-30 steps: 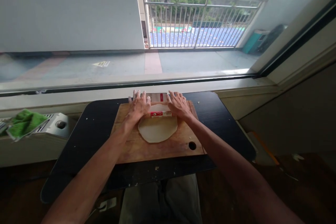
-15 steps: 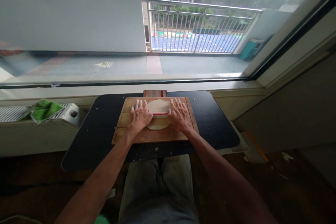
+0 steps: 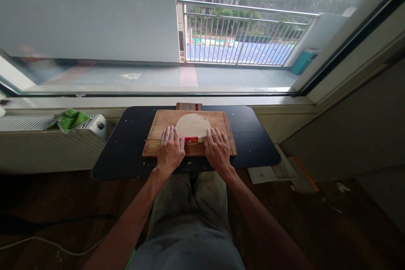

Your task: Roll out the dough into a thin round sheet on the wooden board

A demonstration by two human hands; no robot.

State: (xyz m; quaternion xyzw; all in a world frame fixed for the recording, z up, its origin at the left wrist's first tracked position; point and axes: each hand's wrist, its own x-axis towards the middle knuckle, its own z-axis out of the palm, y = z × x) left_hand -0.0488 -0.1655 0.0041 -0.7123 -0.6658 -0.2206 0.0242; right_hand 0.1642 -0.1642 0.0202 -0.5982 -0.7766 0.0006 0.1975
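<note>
A thin round sheet of dough [image 3: 193, 124] lies flat on the wooden board [image 3: 196, 150]. Across its near edge rests a red-and-white roller [image 3: 191, 139], its ends covered by my hands. My left hand [image 3: 171, 145] lies over the left end, fingers stretched forward and dusted with what looks like flour. Over the right end is my right hand [image 3: 217, 145], likewise flat with extended, whitened fingers. Both palms bear on the roller rather than wrapping round it.
The board sits on a black table [image 3: 256, 143] with scattered crumbs. Behind it, a brownish box [image 3: 189, 106] stands by the windowsill [image 3: 142, 101]. A green cloth [image 3: 72, 120] is draped on the radiator [image 3: 57, 147] at left. A pale cable [image 3: 63, 252] crosses the floor.
Both hands and the roller have come toward me, from the middle of the dough to its near edge. More red shows on the roller. The view has shifted slightly.
</note>
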